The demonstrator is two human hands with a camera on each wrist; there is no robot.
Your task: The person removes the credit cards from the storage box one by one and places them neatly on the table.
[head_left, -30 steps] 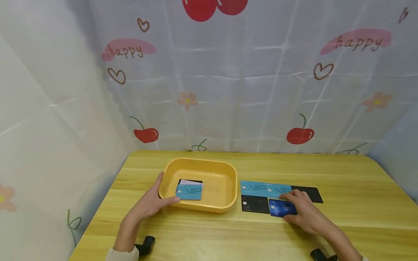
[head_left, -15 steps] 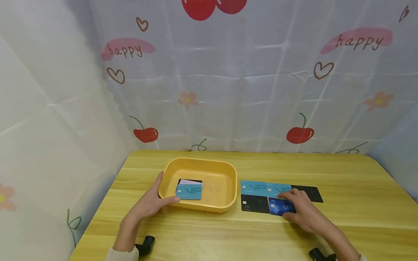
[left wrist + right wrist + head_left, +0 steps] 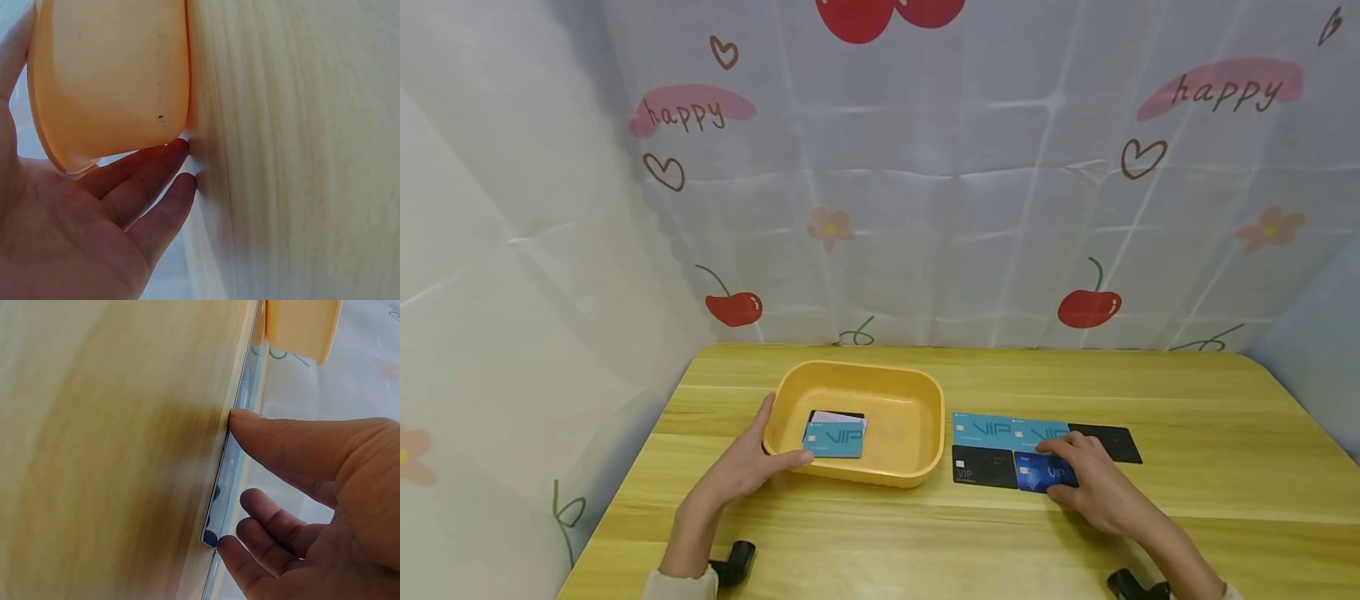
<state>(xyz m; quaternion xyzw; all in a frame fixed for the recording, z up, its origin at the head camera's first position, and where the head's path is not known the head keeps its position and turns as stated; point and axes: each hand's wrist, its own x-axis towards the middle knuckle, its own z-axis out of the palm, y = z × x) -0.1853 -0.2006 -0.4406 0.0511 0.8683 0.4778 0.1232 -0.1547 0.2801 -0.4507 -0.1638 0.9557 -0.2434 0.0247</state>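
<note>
In the head view, my left hand (image 3: 737,468) holds the left end of a yellow plastic basin (image 3: 917,482), thumb along the near rim and fingers against the side wall. A light-blue VIP card (image 3: 835,442) lies inside, on top of a pale card and a black one. My right hand (image 3: 1099,490) grips a dark-blue VIP card (image 3: 1033,472) flat on the table by its edges; the right wrist view shows the thumb (image 3: 275,437) against its edge. It adjoins a black VIP card (image 3: 985,467), below two light-blue cards (image 3: 981,429) and another black card (image 3: 1116,444).
The cards form two rows right of the basin on a wood-grain table (image 3: 880,542). A printed white curtain (image 3: 955,242) hangs behind the table's far edge. Black tube-shaped parts (image 3: 739,563) lie near each forearm.
The right hand has shifted slightly left and away with the dark-blue card, which now lines up more closely with the black card beside it. The left hand and basin stay put.
</note>
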